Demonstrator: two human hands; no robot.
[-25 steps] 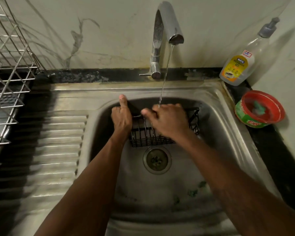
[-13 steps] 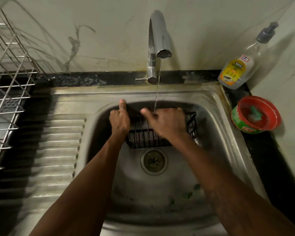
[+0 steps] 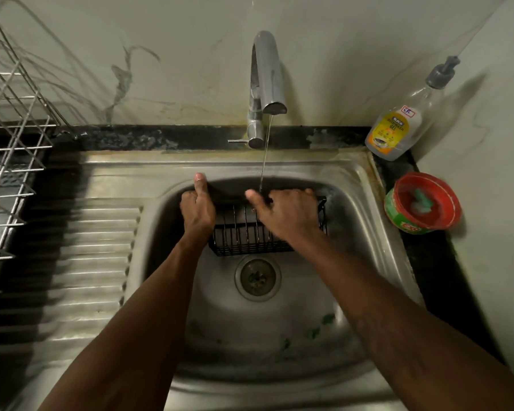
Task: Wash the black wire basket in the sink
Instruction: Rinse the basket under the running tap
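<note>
Basket (image 3: 244, 247) lies lengthwise left-right in sink (image 3: 279, 336).

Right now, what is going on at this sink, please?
A person is washing a black wire basket in the sink. The left hand grips its left end, thumb raised; the right hand lies over the top, fingers curled over the far rim. A thin stream from the tap falls by the right hand.
</note>
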